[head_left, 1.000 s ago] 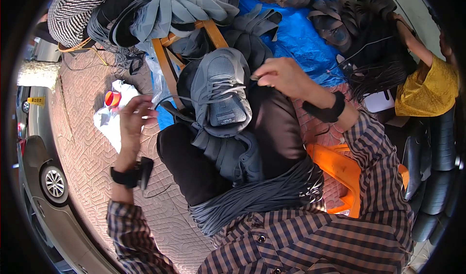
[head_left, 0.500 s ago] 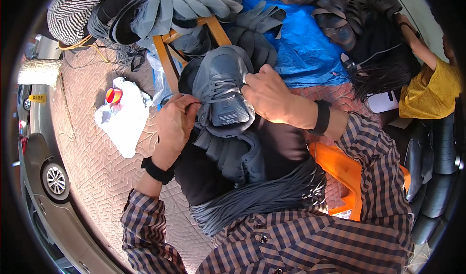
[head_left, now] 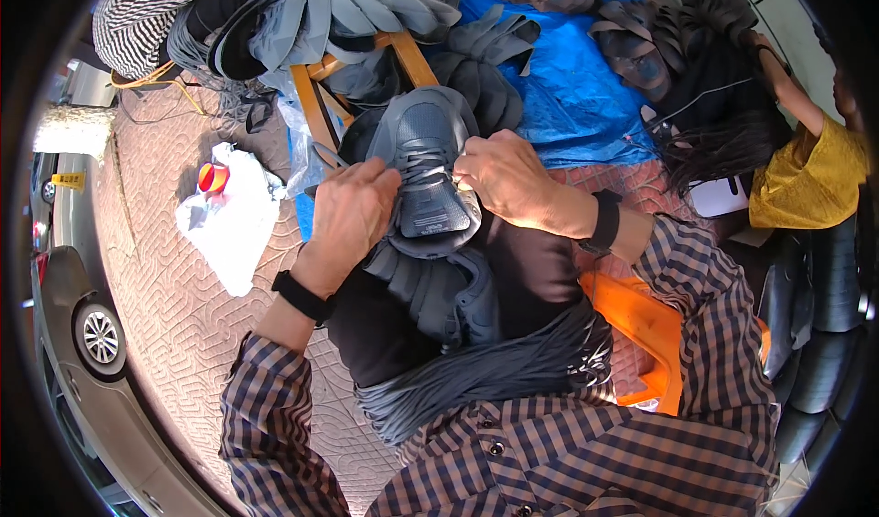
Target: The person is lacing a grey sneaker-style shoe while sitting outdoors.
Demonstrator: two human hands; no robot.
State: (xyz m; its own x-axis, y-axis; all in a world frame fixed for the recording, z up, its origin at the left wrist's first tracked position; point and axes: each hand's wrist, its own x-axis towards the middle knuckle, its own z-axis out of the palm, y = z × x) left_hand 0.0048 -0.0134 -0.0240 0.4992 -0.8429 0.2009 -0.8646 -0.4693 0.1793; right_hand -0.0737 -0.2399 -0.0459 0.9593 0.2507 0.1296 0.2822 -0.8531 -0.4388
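Observation:
A grey shoe upper point(head_left: 430, 123) stands toe-away from me above my lap, with a pale grey shoelace point(head_left: 427, 162) crossing its tongue. At the upper's left eyelet edge, my left hand point(head_left: 352, 207) is closed in a pinch on the shoelace; its fingertips are partly hidden. My right hand point(head_left: 508, 180) pinches the right eyelet edge of the upper. Below it, a nested stack of dark grey uppers point(head_left: 417, 293) rests between my thighs. A thick bundle of grey shoelaces point(head_left: 494, 366) lies across my lap.
A wooden frame point(head_left: 316, 105) stands ahead, with piled grey uppers point(head_left: 343, 9) behind it. More uppers lie on a blue sheet point(head_left: 577, 105). A white bag point(head_left: 233, 228) is on the paving at left, an orange stool point(head_left: 641, 334) at right. Beyond it sits a person in a yellow top point(head_left: 806, 183).
My left hand has moved right, from beside the upper, where it drew the shoelace out, to the left eyelets. The right hand has shifted slightly down along the right edge.

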